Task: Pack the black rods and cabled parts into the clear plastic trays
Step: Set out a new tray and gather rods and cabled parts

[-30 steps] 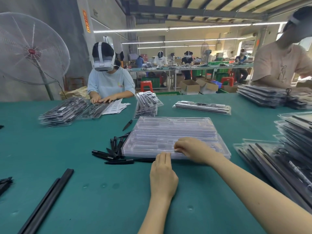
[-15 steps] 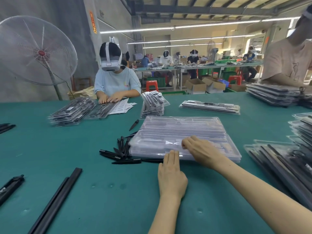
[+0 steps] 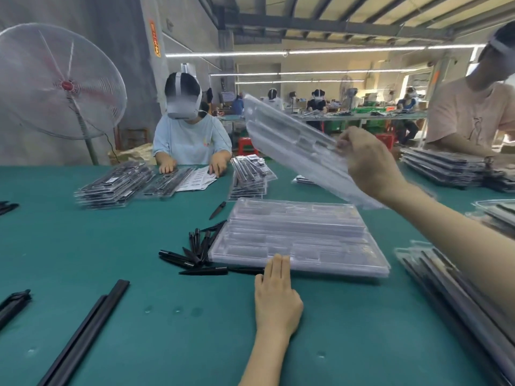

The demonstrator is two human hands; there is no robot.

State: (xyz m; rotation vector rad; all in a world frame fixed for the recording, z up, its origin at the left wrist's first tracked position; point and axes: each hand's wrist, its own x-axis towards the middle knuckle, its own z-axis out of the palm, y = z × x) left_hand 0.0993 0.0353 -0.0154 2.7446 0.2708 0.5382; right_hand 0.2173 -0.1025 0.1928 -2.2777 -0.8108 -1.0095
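Above the stack point(image 3: 301, 238), the right hand point(image 3: 367, 162) pinches one clear tray point(image 3: 292, 146) by its near edge, tilted in the air. Left hand point(image 3: 277, 293) lies flat on the table point(image 3: 111, 246), straight fingers point(image 3: 276, 267) touching the stack's near edge. Black rods point(image 3: 195, 254) lie just left of those fingers. Trays look light, thin and springy, likely slippery; a rim grip suits them best. Motion blur hides the tray's pockets, and no cabled parts can be made out.
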